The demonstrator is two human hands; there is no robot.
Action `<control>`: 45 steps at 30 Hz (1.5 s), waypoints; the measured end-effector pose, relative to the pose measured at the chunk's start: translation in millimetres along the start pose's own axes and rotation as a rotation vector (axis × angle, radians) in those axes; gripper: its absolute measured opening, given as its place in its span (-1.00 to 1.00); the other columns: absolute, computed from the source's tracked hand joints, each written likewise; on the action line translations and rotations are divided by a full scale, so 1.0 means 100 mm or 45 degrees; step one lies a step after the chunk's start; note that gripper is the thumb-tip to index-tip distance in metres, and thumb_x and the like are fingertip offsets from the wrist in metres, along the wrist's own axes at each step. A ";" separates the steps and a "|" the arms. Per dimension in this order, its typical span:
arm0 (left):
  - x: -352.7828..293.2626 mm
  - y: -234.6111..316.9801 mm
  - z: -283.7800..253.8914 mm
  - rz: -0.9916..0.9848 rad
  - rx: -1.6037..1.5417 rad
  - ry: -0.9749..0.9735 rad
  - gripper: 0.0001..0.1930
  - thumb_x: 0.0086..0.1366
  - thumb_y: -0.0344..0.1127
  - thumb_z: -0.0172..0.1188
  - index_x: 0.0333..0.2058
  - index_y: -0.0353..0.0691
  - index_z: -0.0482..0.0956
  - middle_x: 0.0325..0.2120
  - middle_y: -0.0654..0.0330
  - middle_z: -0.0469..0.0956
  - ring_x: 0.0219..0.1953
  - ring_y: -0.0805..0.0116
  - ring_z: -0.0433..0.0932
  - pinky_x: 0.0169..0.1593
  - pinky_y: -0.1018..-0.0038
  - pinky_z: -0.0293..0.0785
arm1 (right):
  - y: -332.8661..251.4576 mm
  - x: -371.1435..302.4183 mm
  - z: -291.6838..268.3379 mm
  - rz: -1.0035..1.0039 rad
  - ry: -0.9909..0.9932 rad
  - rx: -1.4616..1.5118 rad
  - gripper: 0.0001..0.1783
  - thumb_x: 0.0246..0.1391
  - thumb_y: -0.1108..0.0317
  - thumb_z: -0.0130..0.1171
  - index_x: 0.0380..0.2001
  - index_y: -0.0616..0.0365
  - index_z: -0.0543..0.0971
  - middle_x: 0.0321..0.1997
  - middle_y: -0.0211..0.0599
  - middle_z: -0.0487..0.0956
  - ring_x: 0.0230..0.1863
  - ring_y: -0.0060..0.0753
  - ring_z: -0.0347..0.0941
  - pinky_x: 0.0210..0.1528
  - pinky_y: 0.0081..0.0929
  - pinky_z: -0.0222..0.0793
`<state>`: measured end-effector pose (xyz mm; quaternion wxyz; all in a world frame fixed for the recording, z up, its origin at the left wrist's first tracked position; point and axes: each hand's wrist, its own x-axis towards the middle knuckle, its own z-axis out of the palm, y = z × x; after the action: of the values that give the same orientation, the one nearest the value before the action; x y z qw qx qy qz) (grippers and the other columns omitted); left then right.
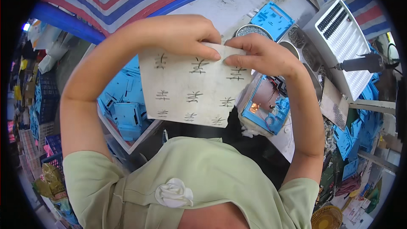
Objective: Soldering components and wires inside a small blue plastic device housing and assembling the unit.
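A pale, stiff sheet (174,81) with rows of dark handwritten strokes hangs in front of my chest, its written face toward me. My left hand (195,38) pinches its top edge, thumb on the near face and fingers behind. Close beside it, my right hand (263,53) grips the top right corner the same way. Below my right hand sits an opened blue plastic casing (275,116) with wires and small parts inside, on a pale block. The sheet hides part of the bench edge and some of the bin on the left.
A bin (127,146) of blue plastic parts stands at left. Beyond my right hand are a round tin of small metal pieces (253,29), another blue casing (273,19) and metal bowls. A white tray (335,6) with black parts and an electric screwdriver (362,63) are at right.
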<state>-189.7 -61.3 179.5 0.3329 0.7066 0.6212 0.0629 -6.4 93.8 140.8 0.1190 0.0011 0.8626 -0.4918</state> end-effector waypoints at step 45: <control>0.35 -0.53 0.75 -0.215 -1.127 -0.552 -0.64 0.15 -0.32 0.46 -0.13 -0.41 0.68 -0.30 0.08 0.73 -0.36 0.40 0.70 -0.29 0.45 0.64 | 0.09 -0.40 0.65 -0.187 0.406 -0.690 -0.80 -0.11 0.39 0.47 -0.39 0.23 0.71 -0.58 -0.16 0.65 -0.56 -0.27 0.62 -0.43 -0.41 0.48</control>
<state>-188.7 -58.6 80.8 0.7264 0.4415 0.5065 0.1448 46.5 48.0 109.7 -0.0574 -0.0159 0.9676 -0.2452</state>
